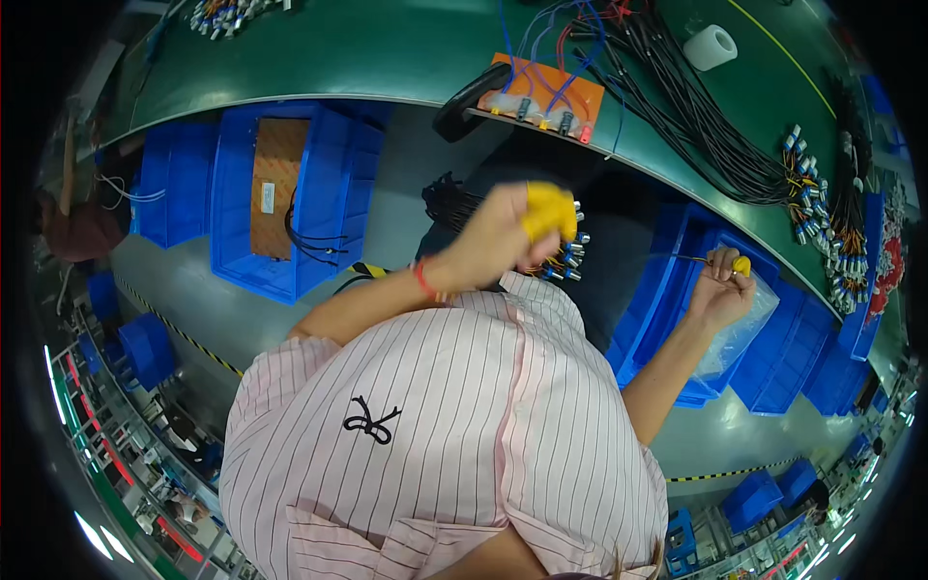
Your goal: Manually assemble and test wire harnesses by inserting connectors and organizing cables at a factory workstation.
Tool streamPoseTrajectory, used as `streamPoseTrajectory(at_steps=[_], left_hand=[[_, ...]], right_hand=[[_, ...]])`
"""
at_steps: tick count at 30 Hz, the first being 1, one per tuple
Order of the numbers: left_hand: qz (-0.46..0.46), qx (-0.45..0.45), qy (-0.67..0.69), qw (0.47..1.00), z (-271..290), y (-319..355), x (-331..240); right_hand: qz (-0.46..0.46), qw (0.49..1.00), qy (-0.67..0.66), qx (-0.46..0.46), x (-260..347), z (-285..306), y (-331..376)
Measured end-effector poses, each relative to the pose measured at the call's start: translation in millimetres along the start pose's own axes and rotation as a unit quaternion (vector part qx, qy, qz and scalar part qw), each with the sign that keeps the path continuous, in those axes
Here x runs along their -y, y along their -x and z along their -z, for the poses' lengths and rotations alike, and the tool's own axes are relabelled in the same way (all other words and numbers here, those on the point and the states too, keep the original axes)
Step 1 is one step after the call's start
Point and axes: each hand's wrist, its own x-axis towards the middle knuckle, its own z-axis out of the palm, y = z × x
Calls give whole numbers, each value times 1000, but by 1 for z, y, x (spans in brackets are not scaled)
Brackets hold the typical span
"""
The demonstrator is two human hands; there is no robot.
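Note:
My left hand (503, 237), with yellow finger cots on its fingertips, is closed around a bundle of black cables (447, 201). The bundle's silver and blue connectors (568, 253) stick out just right of the fingers. My right hand (720, 288), also with a yellow fingertip cover, pinches one thin wire (688, 258) that runs left toward the bundle. It hovers over a clear plastic bag (742, 329) lying in a blue bin (667, 290). My pink striped shirt fills the lower middle of the view.
A curved green workbench (387, 48) carries an orange board with blue wires (541, 97), a white tape roll (710, 46) and several black cable bundles with connectors (735, 145). A blue crate holding brown cardboard (280, 193) and more blue bins (802, 358) stand on the floor.

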Motion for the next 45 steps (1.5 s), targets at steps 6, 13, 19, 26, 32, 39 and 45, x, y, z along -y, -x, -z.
streamPoseTrajectory(at_steps=[6,13,19,26,32,39,45], left_hand=[[-2,20,-53,998,-3,-9,-24],[-234,39,-46,970,-41,-84,-92],[-245,101,-154,952,-42,-69,-121],[-421,393,126,808,-49,63,-178],[-718,351,57,598,-49,68,-184],[-726,303,3,617,-52,74,-183],[-723,294,-50,623,-47,81,-182]], right_hand=[[17,998,-51,43,32,13,-9],[140,984,-95,52,123,-2,-44],[133,984,-77,93,164,2,-96],[90,992,-54,72,141,5,-164],[129,992,-2,-1,126,7,-183],[163,986,37,19,125,3,-191],[179,976,126,12,122,-8,-196]])
